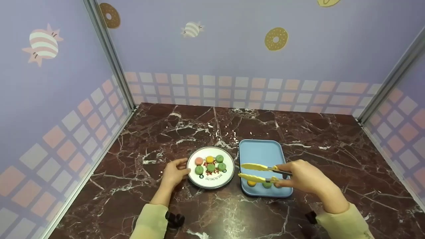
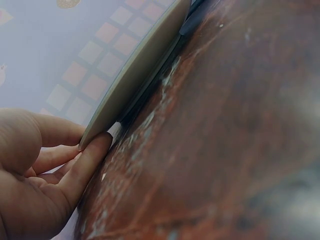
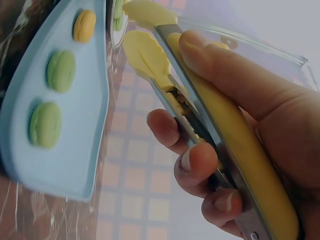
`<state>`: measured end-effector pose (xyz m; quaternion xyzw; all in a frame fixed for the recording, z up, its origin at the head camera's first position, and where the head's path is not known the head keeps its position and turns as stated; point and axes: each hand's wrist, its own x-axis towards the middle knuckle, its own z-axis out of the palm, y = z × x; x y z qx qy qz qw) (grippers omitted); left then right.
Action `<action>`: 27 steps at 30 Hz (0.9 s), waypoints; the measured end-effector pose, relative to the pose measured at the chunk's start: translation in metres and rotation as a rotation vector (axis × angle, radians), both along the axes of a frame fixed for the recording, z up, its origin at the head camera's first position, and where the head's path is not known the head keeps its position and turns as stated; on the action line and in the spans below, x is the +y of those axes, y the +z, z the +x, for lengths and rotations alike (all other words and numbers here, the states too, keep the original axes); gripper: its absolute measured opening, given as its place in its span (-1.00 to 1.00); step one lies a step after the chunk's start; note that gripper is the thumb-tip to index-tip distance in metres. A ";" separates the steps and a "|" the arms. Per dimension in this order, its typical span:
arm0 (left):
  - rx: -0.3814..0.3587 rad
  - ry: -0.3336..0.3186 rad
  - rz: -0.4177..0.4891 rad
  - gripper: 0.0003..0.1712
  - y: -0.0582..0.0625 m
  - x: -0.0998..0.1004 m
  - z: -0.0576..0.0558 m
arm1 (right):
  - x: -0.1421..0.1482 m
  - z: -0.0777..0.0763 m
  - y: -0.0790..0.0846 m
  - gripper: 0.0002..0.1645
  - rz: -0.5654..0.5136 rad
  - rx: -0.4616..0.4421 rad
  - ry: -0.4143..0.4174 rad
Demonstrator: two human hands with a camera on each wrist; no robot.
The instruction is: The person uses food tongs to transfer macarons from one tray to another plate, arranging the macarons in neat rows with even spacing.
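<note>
Gripping the yellow tongs [image 1: 254, 166], the right hand [image 1: 307, 176] has fingers curled round them, tips parted! | Just below, blue tray [image 1: 260, 151] with one yellow macaron [image 3: 85, 26], two green macarons [image 3: 61, 70] | Left hand [image 1: 174, 173] pinching the white plate [image 1: 229, 162] by its rim, six macarons [image 1: 211, 168] aboard | Marbled surface [image 1: 159, 132] under everything | Lilac wall [image 1: 229, 49] beyond!

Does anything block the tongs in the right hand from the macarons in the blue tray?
Nothing visible does: in the right wrist view, only open space separates the tongs from the orange macaron and two green macarons in the blue tray.
</note>
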<state>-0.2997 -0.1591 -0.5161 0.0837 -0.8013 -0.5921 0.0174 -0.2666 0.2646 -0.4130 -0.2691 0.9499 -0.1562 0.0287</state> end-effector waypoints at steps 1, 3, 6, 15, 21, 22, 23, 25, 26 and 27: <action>0.002 0.000 0.002 -0.43 0.000 0.000 0.000 | 0.003 0.002 0.000 -0.26 0.003 -0.004 -0.007; 0.003 0.003 0.007 -0.43 0.000 0.000 0.000 | 0.008 0.004 -0.001 -0.26 0.008 0.002 -0.012; 0.006 0.005 0.008 -0.43 0.001 -0.001 0.000 | 0.014 0.007 -0.003 -0.30 0.017 0.008 -0.015; 0.019 -0.001 0.011 -0.41 0.000 -0.001 0.000 | 0.023 0.012 -0.009 -0.36 0.014 -0.002 -0.006; 0.023 -0.004 0.012 -0.41 -0.002 -0.001 0.000 | 0.025 0.013 -0.010 -0.34 0.008 -0.032 -0.008; 0.023 -0.004 0.010 -0.41 -0.002 -0.001 0.000 | 0.025 0.013 -0.011 -0.33 0.007 -0.042 -0.008; 0.023 -0.005 0.007 -0.41 -0.002 -0.001 0.000 | 0.025 0.014 -0.011 -0.32 0.007 -0.053 -0.007; 0.023 -0.001 -0.019 -0.42 -0.001 -0.001 0.000 | 0.025 0.014 -0.012 -0.31 0.011 -0.067 -0.010; 0.023 0.001 -0.033 -0.42 -0.001 -0.001 0.000 | 0.024 0.014 -0.012 -0.30 0.013 -0.071 -0.010; 0.025 0.001 -0.046 -0.43 -0.001 -0.001 0.000 | 0.024 0.014 -0.013 -0.31 0.016 -0.071 -0.009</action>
